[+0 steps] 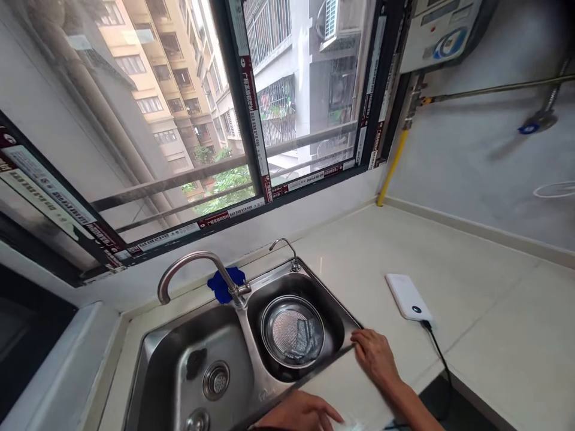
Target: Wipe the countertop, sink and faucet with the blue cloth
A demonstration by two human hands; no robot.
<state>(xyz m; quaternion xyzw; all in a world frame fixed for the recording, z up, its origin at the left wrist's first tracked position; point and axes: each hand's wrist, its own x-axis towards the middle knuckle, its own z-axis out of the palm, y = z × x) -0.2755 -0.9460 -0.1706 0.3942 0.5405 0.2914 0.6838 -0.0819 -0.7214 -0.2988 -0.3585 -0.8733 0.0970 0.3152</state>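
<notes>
My right hand [375,357] rests on the right front corner of the steel double sink [265,392], its fingers laid over the rim and holding nothing. At the bottom edge, my left hand [305,412] hovers by the sink's front rim with fingers apart, its forearm partly cut off. In the right basin sits a round metal strainer [283,329] with a crumpled grey, shiny cloth or pad [305,341] in it. The left basin has a drain [216,380] and a dark scrap [196,363] beside it.
A tall curved faucet [193,257] and a small thin tap [283,241] rise behind the basins. A blue cloth-like thing [222,286] lies behind the faucet. On the counter [341,251] lies a white power bank [408,296] with a black cable [438,347].
</notes>
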